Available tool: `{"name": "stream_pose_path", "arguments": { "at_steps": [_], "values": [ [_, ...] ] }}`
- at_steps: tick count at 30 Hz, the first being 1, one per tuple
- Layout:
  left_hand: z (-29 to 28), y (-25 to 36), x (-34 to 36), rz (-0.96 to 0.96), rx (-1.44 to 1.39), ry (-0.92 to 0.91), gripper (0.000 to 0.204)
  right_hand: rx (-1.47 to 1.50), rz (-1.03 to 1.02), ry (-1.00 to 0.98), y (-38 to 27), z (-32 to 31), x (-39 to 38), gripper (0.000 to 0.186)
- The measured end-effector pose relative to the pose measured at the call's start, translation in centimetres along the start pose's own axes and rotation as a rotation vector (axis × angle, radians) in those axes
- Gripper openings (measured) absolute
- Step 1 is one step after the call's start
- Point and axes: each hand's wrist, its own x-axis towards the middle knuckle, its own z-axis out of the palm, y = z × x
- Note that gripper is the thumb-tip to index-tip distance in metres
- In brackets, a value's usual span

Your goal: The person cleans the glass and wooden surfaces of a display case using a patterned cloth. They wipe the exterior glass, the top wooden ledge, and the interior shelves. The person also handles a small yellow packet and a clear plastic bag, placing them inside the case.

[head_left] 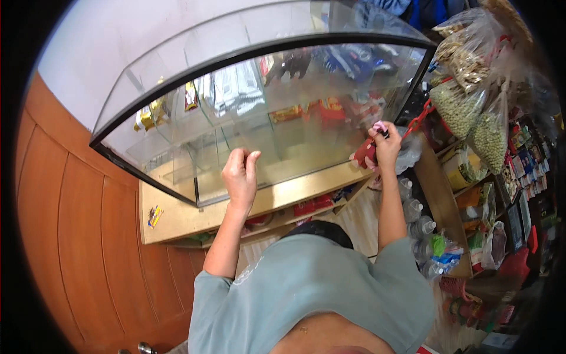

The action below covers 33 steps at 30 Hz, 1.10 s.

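Observation:
In front of the glass display case (277, 141), my left hand (240, 177) has its fingers curled in and its thumb raised. Whatever is inside that fist, if anything, is hidden. At the right end of the case, my right hand (386, 146) pinches a small pink and dark item (382, 127); its kind is unclear. Just left of that hand is a red and pink thing (364, 154), partly covered by the fingers. A red plastic chain (418, 118) runs near the right hand. Behind the glass stand silvery packets (230, 88) and red packs (330, 110).
The case stands on a wooden counter (171, 215) bearing a small yellow and blue wrapper (154, 216). An orange-brown wooden panel (76, 200) is at left. On the right hang clear bags of green pellets (457, 106), with clear plastic bottles (421, 227) below beside a shelf (439, 194).

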Motion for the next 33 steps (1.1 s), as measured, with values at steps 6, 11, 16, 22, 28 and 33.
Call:
{"name": "stream_pose_path", "arguments": {
  "at_steps": [6, 11, 16, 22, 28, 33],
  "values": [
    [0.2, -0.1, 0.4, 0.005, -0.042, -0.031, 0.021, 0.226, 0.123, -0.076, -0.2, -0.6, 0.3, 0.019],
    [-0.1, -0.4, 0.3, 0.015, -0.008, -0.061, 0.018, 0.148, 0.048, -0.109, 1.0, -0.8, 0.8, 0.017],
    [-0.9, -1.2, -0.6, 0.034, 0.013, -0.026, 0.014, -0.015, 0.183, -0.31, 0.9, -1.6, 0.5, 0.015],
    [1.6, -2.7, -4.2, -0.028, -0.052, -0.043, 0.022, -0.018, 0.177, -0.361, 4.3, -2.0, -0.8, 0.015],
    [2.1, -3.6, -5.7, -0.077, -0.035, -0.027, 0.02, -0.046, 0.126, -0.296, 4.4, -1.2, -1.6, 0.014],
    [2.1, -3.0, -5.2, -0.128, -0.052, -0.021, 0.015, -0.09, 0.108, -0.123, 2.8, 0.1, -3.5, 0.015]
  ]
}}
